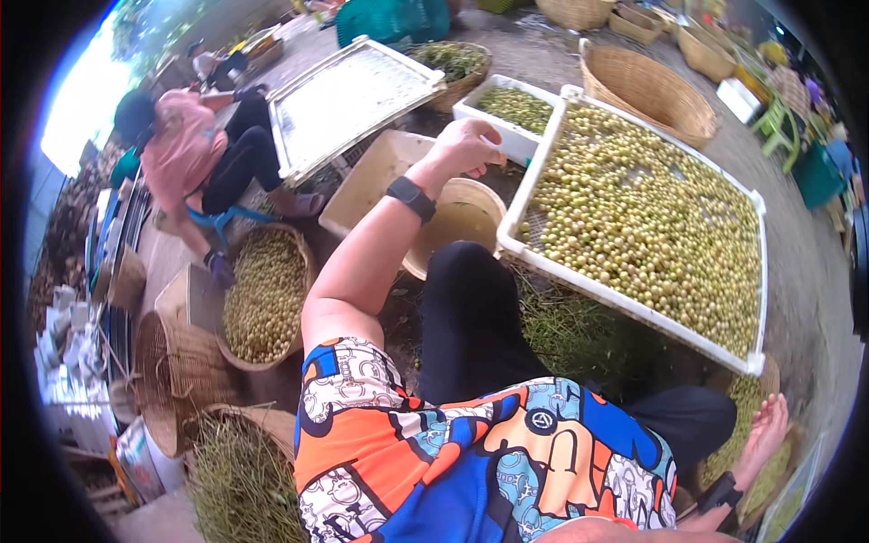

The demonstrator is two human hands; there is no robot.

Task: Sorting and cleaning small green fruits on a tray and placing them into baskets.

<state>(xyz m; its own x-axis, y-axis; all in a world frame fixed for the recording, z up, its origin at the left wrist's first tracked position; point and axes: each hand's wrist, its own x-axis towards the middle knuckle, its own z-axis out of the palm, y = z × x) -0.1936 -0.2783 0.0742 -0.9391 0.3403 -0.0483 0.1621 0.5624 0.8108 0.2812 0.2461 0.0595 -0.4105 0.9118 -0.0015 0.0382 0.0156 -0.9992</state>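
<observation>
My left hand (468,148) is raised over a tub of cloudy water (455,234), its fingers curled with the fingertips turned away; whether something is pinched in them cannot be told. To its right lies a white mesh-bottomed tray frame (506,227), holding a spread of small round yellow-green fruits (638,224). A smaller white box (468,108) of greener fruits stands just beyond the hand. My right hand (767,424) is at the lower right, palm turned up and fingers loosely bent, with nothing seen in it, above a woven basket of small green fruits (733,424).
Another person (187,146) sits on a blue stool at left, a gloved hand at a basket of fruits (265,298). A white tray (353,105), an empty wicker basket (638,88) and a fallen basket (176,380) stand around. Cut stems (237,482) fill the lower left.
</observation>
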